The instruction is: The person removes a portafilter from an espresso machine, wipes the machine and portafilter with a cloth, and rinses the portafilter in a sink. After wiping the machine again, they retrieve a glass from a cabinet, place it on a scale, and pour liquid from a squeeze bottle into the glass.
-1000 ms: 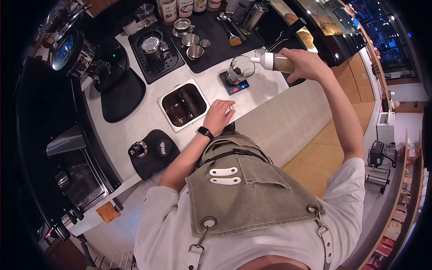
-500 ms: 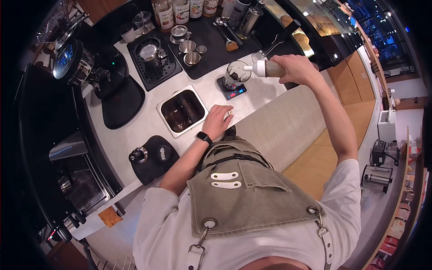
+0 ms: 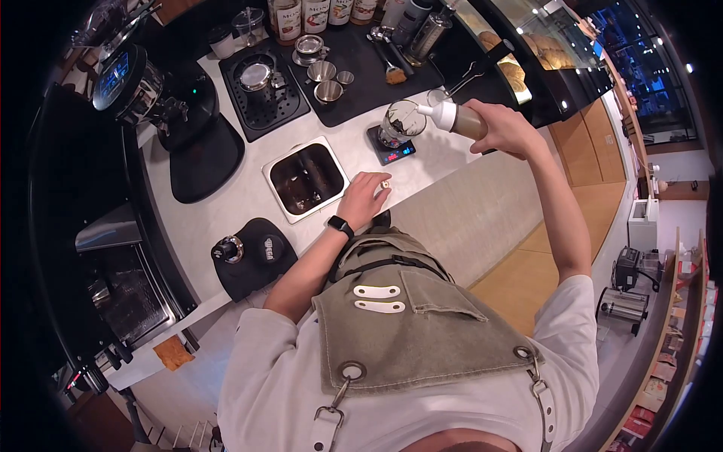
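Observation:
My right hand (image 3: pixel 506 129) is wrapped round a squeeze bottle (image 3: pixel 470 122) with a white top and brownish contents. Its nozzle points left, close to the rim of a clear glass (image 3: pixel 392 129) with dark streaks on its inner wall. Beneath the glass is a small black digital scale (image 3: pixel 397 155) with lit red and blue figures, too small to read. My left hand (image 3: pixel 364 197) rests at the counter's front edge, fingers closed on a small white cap (image 3: pixel 385 184). A dark watch is on that wrist.
A steel pan (image 3: pixel 340 164) with dark liquid is set left of my left hand. A tamper (image 3: pixel 228 249) stands on a black mat. Farther back are a drip tray (image 3: pixel 282 113), metal cups (image 3: pixel 328 92), a brush (image 3: pixel 395 74) and syrup bottles (image 3: pixel 316 16). A coffee grinder (image 3: pixel 128 87) stands left.
The squeeze bottle has gone from nearly level to nozzle tilted upward, and my right hand has shifted slightly right and down. My left hand stays in place. The whole view has shifted a little.

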The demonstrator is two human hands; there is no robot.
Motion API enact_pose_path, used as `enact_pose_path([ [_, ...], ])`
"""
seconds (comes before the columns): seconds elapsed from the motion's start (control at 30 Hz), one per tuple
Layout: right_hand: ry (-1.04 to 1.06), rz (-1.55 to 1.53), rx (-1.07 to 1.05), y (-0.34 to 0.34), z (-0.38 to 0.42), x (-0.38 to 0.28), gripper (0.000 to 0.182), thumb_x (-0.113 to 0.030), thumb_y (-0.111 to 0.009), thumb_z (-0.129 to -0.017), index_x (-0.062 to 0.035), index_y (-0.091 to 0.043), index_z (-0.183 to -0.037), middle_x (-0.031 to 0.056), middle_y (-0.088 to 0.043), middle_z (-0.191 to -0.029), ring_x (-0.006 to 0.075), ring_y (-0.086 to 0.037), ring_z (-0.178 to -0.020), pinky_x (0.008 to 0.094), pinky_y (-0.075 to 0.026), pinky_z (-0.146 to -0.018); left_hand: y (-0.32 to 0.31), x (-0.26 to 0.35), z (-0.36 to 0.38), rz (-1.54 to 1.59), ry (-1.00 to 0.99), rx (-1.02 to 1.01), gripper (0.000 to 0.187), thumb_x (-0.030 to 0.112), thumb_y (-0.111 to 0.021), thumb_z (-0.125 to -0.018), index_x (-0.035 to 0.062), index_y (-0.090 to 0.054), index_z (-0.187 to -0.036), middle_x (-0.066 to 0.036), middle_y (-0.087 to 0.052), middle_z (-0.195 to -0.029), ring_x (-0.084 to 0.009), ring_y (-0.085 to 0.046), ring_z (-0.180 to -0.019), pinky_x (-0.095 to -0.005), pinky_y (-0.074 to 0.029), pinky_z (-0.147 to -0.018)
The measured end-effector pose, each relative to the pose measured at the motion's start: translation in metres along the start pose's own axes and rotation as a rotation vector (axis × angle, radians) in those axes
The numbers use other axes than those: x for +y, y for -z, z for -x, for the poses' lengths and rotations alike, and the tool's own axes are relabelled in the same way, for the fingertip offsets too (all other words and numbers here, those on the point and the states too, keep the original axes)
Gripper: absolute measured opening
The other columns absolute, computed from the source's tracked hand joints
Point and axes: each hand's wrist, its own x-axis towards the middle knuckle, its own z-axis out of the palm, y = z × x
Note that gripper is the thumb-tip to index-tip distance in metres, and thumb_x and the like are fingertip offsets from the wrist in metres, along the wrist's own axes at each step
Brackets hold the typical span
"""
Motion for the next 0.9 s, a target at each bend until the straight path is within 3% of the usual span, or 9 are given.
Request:
enact_pose_path([
  [0.23,-0.014,-0.162,0.038,-0.021,0.004,0.007,0.072,-0.026,-0.083,-0.065,-0.0135,-0.055,-0.13,0.0132,-0.069,-0.112,0.0341,-0.066,-0.105,0.0439,-0.051,-0.089,0.006,0.004,-0.004,0.287,0.197,0.022,0.028,0.006,-0.07,-0.091,0.0027,-0.066,-0.119,-0.013,-0.07,-0.109,-0.0251,-0.07,-0.094,-0.0357,-0.056,-0.085],
  [0.33,-0.009,-0.191,0.013,-0.027,0.002,0.013,0.076,-0.033,-0.082,-0.064,-0.0164,-0.054,-0.133,0.0137,-0.069,-0.118,0.0359,-0.066,-0.109,0.0475,-0.052,-0.09,0.009,0.002,-0.006,0.363,0.276,-0.001,0.028,0.004,-0.069,-0.092,0.0006,-0.065,-0.12,-0.012,-0.07,-0.117,-0.0197,-0.073,-0.097,-0.0323,-0.058,-0.087],
  [0.63,0.003,-0.318,0.013,-0.036,0.002,0.019,0.075,-0.033,-0.081,-0.064,-0.0163,-0.054,-0.133,0.0138,-0.069,-0.117,0.035,-0.066,-0.108,0.0469,-0.052,-0.09,0.019,0.0,0.001,0.747,0.455,0.049,0.041,-0.002,-0.069,-0.091,-0.0013,-0.056,-0.13,-0.013,-0.066,-0.127,-0.0159,-0.066,-0.109,-0.0292,-0.055,-0.095],
  [0.9,0.057,0.057,0.053,-0.019,0.002,0.005,0.067,-0.022,-0.08,-0.065,-0.0162,-0.058,-0.127,0.0112,-0.07,-0.109,0.0335,-0.068,-0.102,0.0452,-0.055,-0.085,0.027,0.0,0.001,0.835,0.532,0.112,0.042,0.001,-0.074,-0.089,-0.0014,-0.058,-0.127,-0.012,-0.067,-0.124,-0.0122,-0.065,-0.103,-0.0268,-0.054,-0.091],
])
